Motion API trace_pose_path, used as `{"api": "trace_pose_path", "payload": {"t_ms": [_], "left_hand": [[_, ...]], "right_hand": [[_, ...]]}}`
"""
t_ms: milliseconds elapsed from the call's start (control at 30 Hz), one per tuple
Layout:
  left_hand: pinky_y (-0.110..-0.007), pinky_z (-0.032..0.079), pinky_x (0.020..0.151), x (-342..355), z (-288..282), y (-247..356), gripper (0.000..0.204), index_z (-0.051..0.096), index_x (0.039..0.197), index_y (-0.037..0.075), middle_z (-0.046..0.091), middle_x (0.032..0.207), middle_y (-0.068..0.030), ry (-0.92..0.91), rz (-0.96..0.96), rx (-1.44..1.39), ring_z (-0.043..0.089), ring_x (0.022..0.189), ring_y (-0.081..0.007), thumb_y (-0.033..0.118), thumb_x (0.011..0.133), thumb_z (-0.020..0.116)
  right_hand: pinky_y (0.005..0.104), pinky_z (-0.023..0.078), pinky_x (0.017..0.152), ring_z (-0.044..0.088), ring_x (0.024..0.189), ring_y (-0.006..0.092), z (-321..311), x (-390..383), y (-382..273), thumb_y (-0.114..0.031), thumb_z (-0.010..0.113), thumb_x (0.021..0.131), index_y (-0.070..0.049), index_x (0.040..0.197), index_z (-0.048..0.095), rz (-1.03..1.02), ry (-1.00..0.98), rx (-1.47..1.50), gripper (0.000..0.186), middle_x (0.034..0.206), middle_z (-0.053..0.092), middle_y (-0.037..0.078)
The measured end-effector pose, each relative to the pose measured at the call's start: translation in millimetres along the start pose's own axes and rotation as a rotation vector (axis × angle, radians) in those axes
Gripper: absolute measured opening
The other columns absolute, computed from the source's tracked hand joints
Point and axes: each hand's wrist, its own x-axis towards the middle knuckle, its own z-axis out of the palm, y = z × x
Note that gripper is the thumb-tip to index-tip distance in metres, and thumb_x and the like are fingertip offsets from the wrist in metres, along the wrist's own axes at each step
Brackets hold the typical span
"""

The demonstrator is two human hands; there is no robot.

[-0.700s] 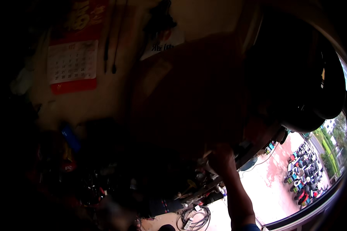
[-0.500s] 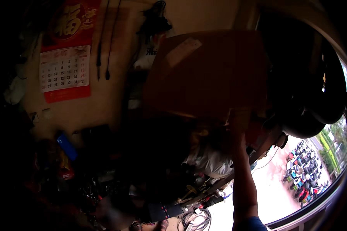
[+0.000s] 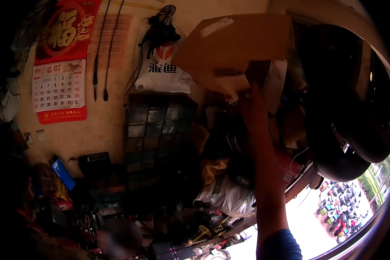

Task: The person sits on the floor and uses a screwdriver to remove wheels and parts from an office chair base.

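My right hand (image 3: 251, 97) reaches up from a blue-sleeved arm and is closed on the lower edge of a brown cardboard box (image 3: 234, 39), raised against the wall with a torn label and loose flaps showing. The fingertips are dim and partly lost against the cardboard. Just beneath lie a white sack (image 3: 225, 197) and dark clutter. A white bag with black straps (image 3: 160, 73) hangs to the box's left. My left hand is out of sight.
Stacked small drawers (image 3: 154, 125), a red wall calendar (image 3: 58, 86), hanging cables, a blue elongated object (image 3: 63, 172) and cluttered tools fill the left. Large black tyre-like shapes (image 3: 351, 130) crowd the right; beyond the doorway stand parked scooters (image 3: 340, 208).
My right hand and the cardboard have moved upward in the picture, uncovering the drawers and more of the hanging bag. The view has shifted and the interior looks brighter.
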Motion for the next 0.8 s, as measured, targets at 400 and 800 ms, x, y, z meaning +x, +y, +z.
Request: {"api": "trace_pose_path", "payload": {"t_ms": [400,800], "left_hand": [[-0.026,0.026,0.041,16.9,12.8,-16.4,0.033,0.056,0.083,0.022,0.038,0.062,0.0057,0.072,-0.028,-0.095,0.033,0.047,-0.0083,0.047,0.104,0.047],[-0.026,0.028,0.042,19.9,22.3,-24.7,0.037,0.055,0.086,0.024,0.041,0.063,0.0045,0.165,-0.077,-0.17,0.036,0.048,-0.01,0.055,0.103,0.043]], "right_hand": [[0.0506,0.051,0.08,0.062,0.098,0.0444,37.0,84.4,25.2,-0.003,0.064,0.09,-0.002,0.117,0.052,-0.244,0.159,-0.112,0.03,0.103,0.064,0.023],[0.0484,0.053,0.088,0.066,0.102,0.0395,-33.1,287.3,111.0,-0.016,0.062,0.089,-0.004,0.129,0.055,0.036,0.692,-0.756,0.042,0.114,0.067,0.024]]}}
